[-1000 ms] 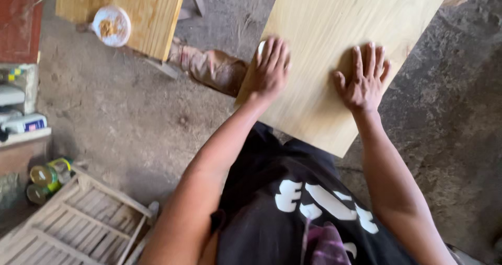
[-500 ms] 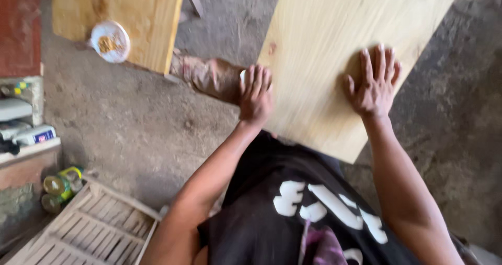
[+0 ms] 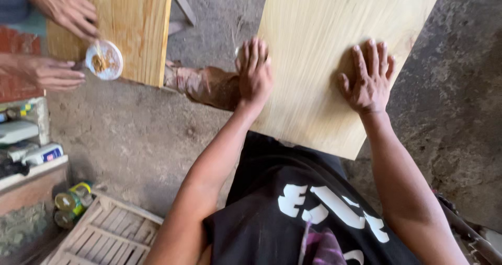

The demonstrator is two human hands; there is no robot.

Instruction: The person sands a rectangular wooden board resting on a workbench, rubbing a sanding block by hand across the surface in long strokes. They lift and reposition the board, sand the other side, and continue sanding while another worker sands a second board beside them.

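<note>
Hands point(image 3: 254, 71) point(image 3: 367, 79) flat on pale board point(image 3: 324, 45), its far end cut off.

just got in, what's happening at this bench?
A person presses both hands on a pale wooden board: the left hand lies at its left edge, over something small and white that is mostly hidden, and the right hand lies flat, fingers spread. At upper left, another person's hands work at a small white dish of brownish stuff on a second, darker board. The floor is bare concrete.
</note>
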